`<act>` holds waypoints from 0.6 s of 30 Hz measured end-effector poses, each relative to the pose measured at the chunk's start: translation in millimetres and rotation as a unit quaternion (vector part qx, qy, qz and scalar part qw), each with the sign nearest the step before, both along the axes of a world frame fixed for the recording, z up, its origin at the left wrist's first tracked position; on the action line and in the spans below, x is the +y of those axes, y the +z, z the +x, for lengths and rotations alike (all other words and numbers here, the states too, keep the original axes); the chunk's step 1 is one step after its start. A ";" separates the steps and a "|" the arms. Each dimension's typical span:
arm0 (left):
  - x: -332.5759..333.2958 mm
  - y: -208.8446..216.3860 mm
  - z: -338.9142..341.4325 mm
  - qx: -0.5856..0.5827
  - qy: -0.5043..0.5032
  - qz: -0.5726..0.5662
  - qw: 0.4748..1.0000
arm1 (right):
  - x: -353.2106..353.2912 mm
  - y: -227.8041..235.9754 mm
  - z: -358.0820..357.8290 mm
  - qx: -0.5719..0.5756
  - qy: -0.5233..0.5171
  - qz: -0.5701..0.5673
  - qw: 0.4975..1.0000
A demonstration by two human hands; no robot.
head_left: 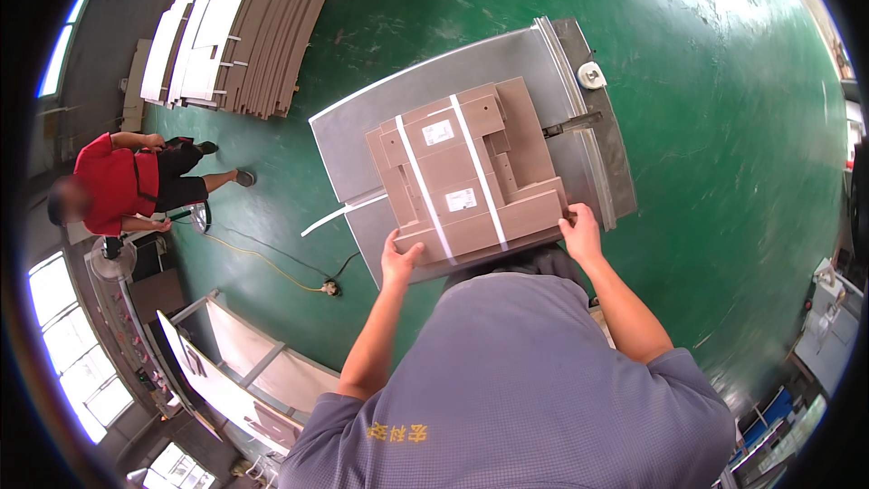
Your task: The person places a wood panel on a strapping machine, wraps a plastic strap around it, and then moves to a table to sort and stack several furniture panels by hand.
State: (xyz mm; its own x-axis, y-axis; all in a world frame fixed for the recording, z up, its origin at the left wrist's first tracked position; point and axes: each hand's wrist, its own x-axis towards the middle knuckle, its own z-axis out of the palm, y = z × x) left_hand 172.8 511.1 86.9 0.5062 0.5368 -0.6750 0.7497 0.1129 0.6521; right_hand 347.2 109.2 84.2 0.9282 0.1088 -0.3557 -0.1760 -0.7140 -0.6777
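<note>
A green, glossy floor [715, 217] spreads to the right of the right hand [582, 228] and beyond both hands. Far to the left of the left hand [398, 260], bright windows [77, 344] line the wall; well beyond it, to the left, lies a tall stack of brown boards [299, 32]. The grey table [425, 77] reaches from beside the left hand to past the right one, its far side slanting away toward the right, with metal rails [559, 63] beyond the right hand. A co-worker in a red shirt [122, 172] stands well left of the left hand.

The cardboard bundle [448, 163] lies flat on the table between the hands and beyond them. It is turned a little, so its near edge runs from the left hand to a slightly farther right hand. Its outline is almost square, so I cannot tell its long axis surely; the long near strip runs hand to hand. Two white straps [477, 166] cross it, leaning leftward as they run away from the hands. The left hand holds the near left corner, thumb on top; the right hand holds the near right corner, fingers bent. Two white labels [438, 132] sit beyond and between the hands.
</note>
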 end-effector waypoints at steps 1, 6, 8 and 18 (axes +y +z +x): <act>-11.1 -3.2 -3.7 -0.024 0.009 -0.005 1.000 | -4.5 0.6 1.4 -0.023 -0.029 0.009 0.999; -23.3 7.1 1.9 -0.020 -0.023 0.020 0.999 | -25.1 14.5 0.2 0.010 0.021 -0.061 0.998; -20.1 10.3 12.5 -0.023 -0.034 0.022 0.999 | -29.9 10.7 -5.8 0.029 -0.002 -0.049 0.998; -42.3 -5.8 40.0 -0.032 -0.103 0.066 0.992 | -46.8 -6.5 6.1 0.014 -0.086 -0.014 0.996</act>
